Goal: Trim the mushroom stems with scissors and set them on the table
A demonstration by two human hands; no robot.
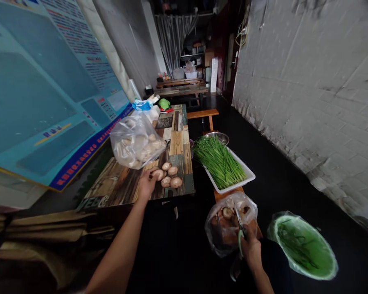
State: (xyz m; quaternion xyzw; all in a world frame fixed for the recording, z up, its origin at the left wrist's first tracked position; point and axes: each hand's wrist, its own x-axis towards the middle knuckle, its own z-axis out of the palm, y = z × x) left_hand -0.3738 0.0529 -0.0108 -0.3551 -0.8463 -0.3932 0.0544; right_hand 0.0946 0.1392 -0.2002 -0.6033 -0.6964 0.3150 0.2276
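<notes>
My left hand [146,184] reaches over the wood-patterned table, its fingers closed around the edge of a brown mushroom [158,174]. Several other mushrooms [172,171] lie in a cluster just right of it. Low on the right, my right hand [252,241] grips a pair of scissors [240,231] with pale handles, the blades pointing up and away. Under the blades, an open clear plastic bag [216,230] holds cut mushrooms and stems. A larger clear bag of mushrooms [138,141] rests on the table beyond my left hand.
A white tray [250,176] heaped with green chives [219,163] sits on a bench right of the table, a metal bowl [223,139] behind it. A green plastic-lined bin [322,245] stands at lower right. Blue and green packages [142,105] lie at the table's far end.
</notes>
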